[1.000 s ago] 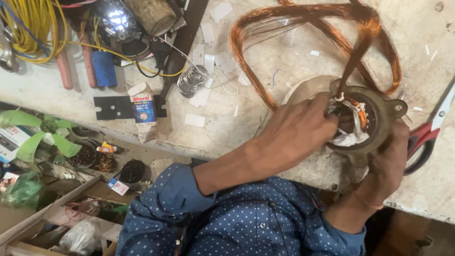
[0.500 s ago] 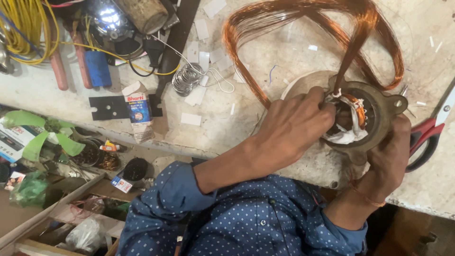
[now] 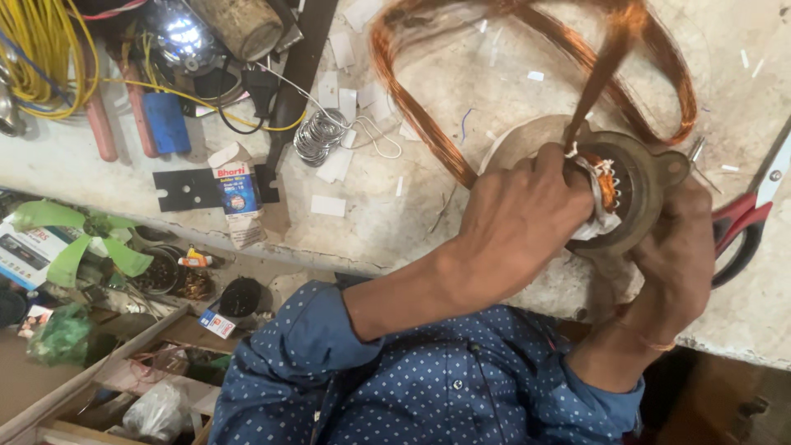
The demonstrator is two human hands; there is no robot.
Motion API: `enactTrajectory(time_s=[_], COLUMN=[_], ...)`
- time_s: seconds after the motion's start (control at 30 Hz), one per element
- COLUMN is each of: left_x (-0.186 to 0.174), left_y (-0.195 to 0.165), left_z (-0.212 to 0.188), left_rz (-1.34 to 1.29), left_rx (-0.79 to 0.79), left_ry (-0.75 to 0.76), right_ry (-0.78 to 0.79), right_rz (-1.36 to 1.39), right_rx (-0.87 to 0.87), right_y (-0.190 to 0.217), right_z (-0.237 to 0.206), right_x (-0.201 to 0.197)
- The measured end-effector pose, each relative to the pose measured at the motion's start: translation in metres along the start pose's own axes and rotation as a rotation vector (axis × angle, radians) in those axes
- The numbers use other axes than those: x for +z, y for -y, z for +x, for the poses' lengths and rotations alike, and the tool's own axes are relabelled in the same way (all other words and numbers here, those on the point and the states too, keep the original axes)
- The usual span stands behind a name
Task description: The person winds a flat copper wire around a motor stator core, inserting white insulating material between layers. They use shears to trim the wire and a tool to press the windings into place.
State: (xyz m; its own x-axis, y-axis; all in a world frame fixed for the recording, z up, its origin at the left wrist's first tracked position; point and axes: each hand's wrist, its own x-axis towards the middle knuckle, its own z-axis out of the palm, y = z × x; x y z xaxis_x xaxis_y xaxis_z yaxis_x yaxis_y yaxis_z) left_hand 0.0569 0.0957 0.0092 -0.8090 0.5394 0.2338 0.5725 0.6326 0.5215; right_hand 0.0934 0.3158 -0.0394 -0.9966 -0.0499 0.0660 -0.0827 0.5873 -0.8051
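Note:
A round grey metal motor stator (image 3: pixel 647 194) lies at the edge of the worn workbench (image 3: pixel 461 206). It has copper windings and white insulation paper in its bore. A long loop of copper wire (image 3: pixel 428 124) rises from the bore and spreads across the bench behind it. My left hand (image 3: pixel 519 227) covers the stator's left side, its fingertips pinched on the windings at the bore's edge. My right hand (image 3: pixel 676 259) grips the stator's rim from the right and below. Both sleeves are blue with white dots.
Red-handled scissors (image 3: pixel 754 218) lie just right of the stator. To the left are a small upright box (image 3: pixel 235 185), a silvery coil of wire (image 3: pixel 317 136), paper slips (image 3: pixel 328 206), a blue-handled tool (image 3: pixel 165 119) and yellow cable (image 3: pixel 49 49). Below the bench edge sits a green fan blade (image 3: pixel 74 239).
My left hand has shifted slightly on the windings, its fingers pressed closer into the bore. My right hand keeps its hold on the rim. The view has drifted a little.

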Motion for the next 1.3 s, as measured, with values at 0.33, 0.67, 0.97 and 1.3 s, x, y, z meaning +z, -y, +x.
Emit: enactTrajectory(time_s=[0.33, 0.67, 0.97, 1.3], left_x=[0.013, 0.008, 0.0, 0.008], left_y=[0.0, 0.025, 0.018, 0.026], left_z=[0.001, -0.012, -0.011, -0.015], left_rz=[0.043, -0.064, -0.046, -0.105], left_rx=[-0.006, 0.215, 0.224, 0.198], left_ry=[0.032, 0.089, 0.031, 0.008], right_ry=[-0.318, 0.007, -0.005, -0.024], right_rz=[0.061, -0.145, 0.11, 0.075], right_rx=[0.023, -0.004, -0.072, -0.124], right_y=[0.021, -0.053, -0.046, -0.046], right_z=[-0.02, -0.019, -0.026, -0.026], right_x=[0.025, -0.009, -0.004, -0.003])
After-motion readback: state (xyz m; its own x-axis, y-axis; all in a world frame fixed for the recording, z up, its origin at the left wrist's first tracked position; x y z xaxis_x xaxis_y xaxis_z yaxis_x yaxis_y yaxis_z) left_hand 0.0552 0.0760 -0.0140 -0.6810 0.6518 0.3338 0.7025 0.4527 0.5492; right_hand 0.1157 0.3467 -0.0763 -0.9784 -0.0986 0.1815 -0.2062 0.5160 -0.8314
